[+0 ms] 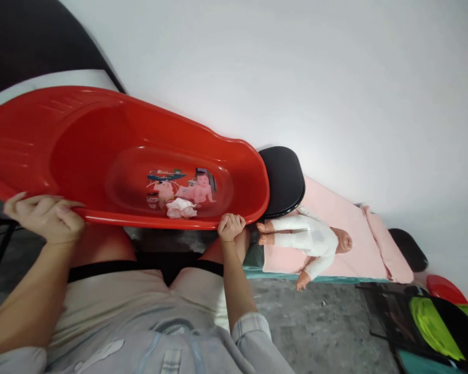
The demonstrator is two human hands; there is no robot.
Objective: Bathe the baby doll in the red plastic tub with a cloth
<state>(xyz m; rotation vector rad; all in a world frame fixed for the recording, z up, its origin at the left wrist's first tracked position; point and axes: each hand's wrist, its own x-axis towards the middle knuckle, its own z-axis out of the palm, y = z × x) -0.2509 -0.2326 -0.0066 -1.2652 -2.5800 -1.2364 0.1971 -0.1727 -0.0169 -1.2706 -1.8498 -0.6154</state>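
A large red baby bathtub (89,132) spans the left half of the view, close above my thighs. My left hand (47,214) grips its near rim toward the left, fingers curled over the edge. Farther right on the same rim, my right hand (231,227) is closed around the edge near the tub's narrow end. Inside, a crumpled pale pink cloth (181,208) lies on the tub floor, beside a printed picture (161,192) of a baby. Whatever bears the tub from below is mostly hidden.
A baby doll (315,235) in white clothes lies on a pink mat (351,228) to the right. A black chair seat (283,179) stands between tub and mat, another black seat (407,249) beyond. Bright green fabric (432,324) is at lower right. A white wall (315,78) rises behind.
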